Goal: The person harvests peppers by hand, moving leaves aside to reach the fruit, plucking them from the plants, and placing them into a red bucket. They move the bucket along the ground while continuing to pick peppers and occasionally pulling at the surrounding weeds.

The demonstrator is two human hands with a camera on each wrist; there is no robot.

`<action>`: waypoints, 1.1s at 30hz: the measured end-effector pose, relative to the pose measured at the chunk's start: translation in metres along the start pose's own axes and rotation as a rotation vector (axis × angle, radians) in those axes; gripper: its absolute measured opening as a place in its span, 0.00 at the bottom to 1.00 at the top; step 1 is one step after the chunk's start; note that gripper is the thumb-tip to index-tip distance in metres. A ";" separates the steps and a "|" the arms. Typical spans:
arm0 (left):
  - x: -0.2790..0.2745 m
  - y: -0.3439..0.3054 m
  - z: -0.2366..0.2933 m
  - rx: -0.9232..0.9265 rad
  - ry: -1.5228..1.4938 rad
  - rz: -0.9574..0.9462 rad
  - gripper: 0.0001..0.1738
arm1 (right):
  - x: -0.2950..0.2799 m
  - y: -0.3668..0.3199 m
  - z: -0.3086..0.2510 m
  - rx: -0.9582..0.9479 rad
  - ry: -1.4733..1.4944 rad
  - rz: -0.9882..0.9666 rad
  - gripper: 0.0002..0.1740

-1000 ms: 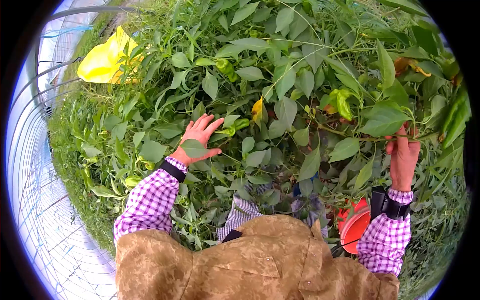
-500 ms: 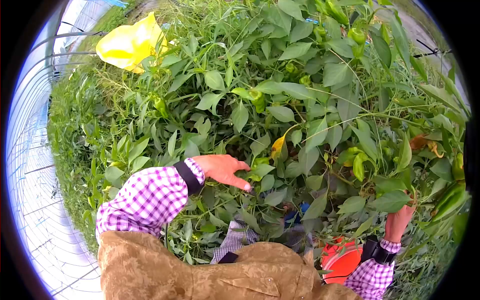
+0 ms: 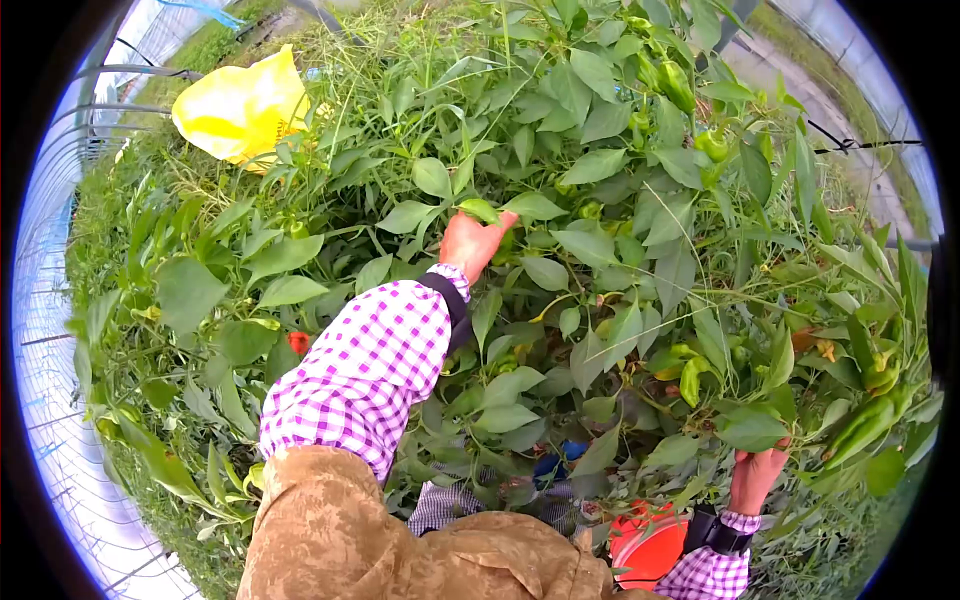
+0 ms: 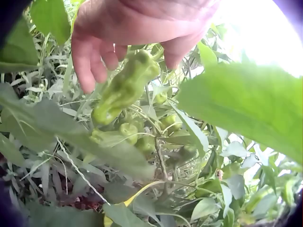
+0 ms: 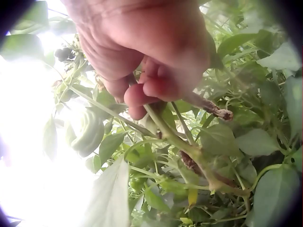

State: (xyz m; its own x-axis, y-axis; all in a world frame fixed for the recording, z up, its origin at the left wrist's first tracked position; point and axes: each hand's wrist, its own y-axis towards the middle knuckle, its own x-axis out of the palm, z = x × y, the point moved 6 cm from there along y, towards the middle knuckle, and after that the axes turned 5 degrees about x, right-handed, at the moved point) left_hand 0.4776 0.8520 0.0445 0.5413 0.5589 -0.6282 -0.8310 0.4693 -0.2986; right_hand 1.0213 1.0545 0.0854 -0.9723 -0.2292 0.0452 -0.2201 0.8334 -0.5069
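Observation:
My left hand [image 3: 470, 243] reaches forward among the pepper plant's leaves, its fingers partly hidden by them in the head view. In the left wrist view a long green pepper [image 4: 127, 87] hangs just under the palm, between the thumb on one side and the loosely bent fingers [image 4: 84, 71] on the other. Smaller green peppers [image 4: 129, 132] sit below it. Low at the right, my right hand [image 3: 757, 478] grips a green plant stem [image 5: 168, 130], fingers curled round it. A pale green pepper [image 5: 88, 132] hangs beside that hand.
A red bucket [image 3: 650, 548] stands near the right forearm. More peppers hang at right, including a large green one [image 3: 862, 430] and a bright one [image 3: 690, 380]. A yellow bag [image 3: 240, 108] lies at upper left. Greenhouse hoops [image 3: 130, 70] run along the left.
My left hand has moved forward from lower leaves to a spot higher among the foliage. The right hand keeps its hold on the stem, while the head view has shifted.

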 end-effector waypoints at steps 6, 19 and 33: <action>0.017 -0.014 -0.027 -0.348 -0.553 -0.294 0.27 | 0.012 -0.014 -0.009 -0.028 -0.012 0.144 0.32; 0.008 -0.062 -0.017 -0.071 -0.866 -0.469 0.36 | 0.002 -0.007 -0.003 0.050 -0.083 0.063 0.20; 0.047 -0.186 0.107 0.684 0.090 -0.223 0.33 | 0.123 -0.048 -0.042 0.058 0.026 -0.295 0.12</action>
State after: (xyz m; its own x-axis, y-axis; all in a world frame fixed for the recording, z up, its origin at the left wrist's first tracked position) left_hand 0.6717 0.8647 0.1475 0.6510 0.3554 -0.6707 -0.4204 0.9045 0.0713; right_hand 0.9091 1.0072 0.1513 -0.8688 -0.4438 0.2194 -0.4893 0.7026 -0.5167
